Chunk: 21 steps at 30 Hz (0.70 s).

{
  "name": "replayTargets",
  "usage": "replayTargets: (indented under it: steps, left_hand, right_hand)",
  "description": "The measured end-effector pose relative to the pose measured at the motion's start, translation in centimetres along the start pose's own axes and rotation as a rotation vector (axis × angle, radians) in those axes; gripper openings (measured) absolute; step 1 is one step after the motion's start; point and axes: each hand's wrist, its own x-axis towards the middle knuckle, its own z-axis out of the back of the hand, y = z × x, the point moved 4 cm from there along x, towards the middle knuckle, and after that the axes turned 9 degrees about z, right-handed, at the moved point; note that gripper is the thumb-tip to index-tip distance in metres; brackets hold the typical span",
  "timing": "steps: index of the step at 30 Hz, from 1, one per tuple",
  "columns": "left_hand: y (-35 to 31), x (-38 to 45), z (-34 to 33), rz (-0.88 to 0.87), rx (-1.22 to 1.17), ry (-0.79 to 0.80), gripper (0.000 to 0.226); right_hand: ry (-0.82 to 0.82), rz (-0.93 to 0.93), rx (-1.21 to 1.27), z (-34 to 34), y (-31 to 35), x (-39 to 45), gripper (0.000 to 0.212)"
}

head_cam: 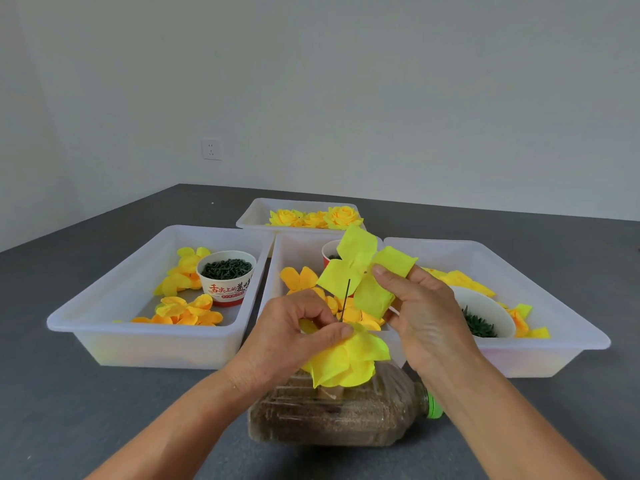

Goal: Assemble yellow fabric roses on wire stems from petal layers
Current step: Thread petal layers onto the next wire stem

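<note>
My left hand (294, 329) pinches a thin dark wire stem (345, 299) that points upward, with a bunch of yellow petals (346, 358) gathered under its fingers. My right hand (419, 310) pinches a flat yellow four-lobed petal layer (360, 271) just above the wire's tip, its centre close to the point. Both hands hover over a plastic bottle (339, 417) lying on its side, filled with brown grain and closed by a green cap.
Three white trays stand ahead: the left tray (104, 306) with orange-yellow petals and a paper cup (227, 275) of green pieces, the middle tray (294, 244), the right tray (554, 306) with a white bowl (485, 317). A far tray (256, 213) holds finished roses (315, 216).
</note>
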Motion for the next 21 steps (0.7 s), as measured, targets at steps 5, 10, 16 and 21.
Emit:
replayTargets:
  steps: [5,10,16,21]
  left_hand:
    - [0.0,0.0,0.0,0.009,-0.009,0.010,0.016]
    - [0.0,-0.2,-0.1,0.023,-0.030,0.023,0.030]
    - [0.1,-0.1,-0.1,0.021,-0.041,0.030,0.031]
    - [0.4,0.0,-0.1,0.030,-0.022,0.036,0.022]
  right_hand:
    - [0.042,0.008,-0.030,0.1,-0.4,0.2,0.009]
    - [0.106,0.075,0.025,-0.7,-0.5,-0.1,0.018]
    - [0.184,0.175,0.026,-1.4,0.1,-0.6,0.014]
    - [0.237,0.236,-0.011,-1.3,0.8,-1.1,0.015]
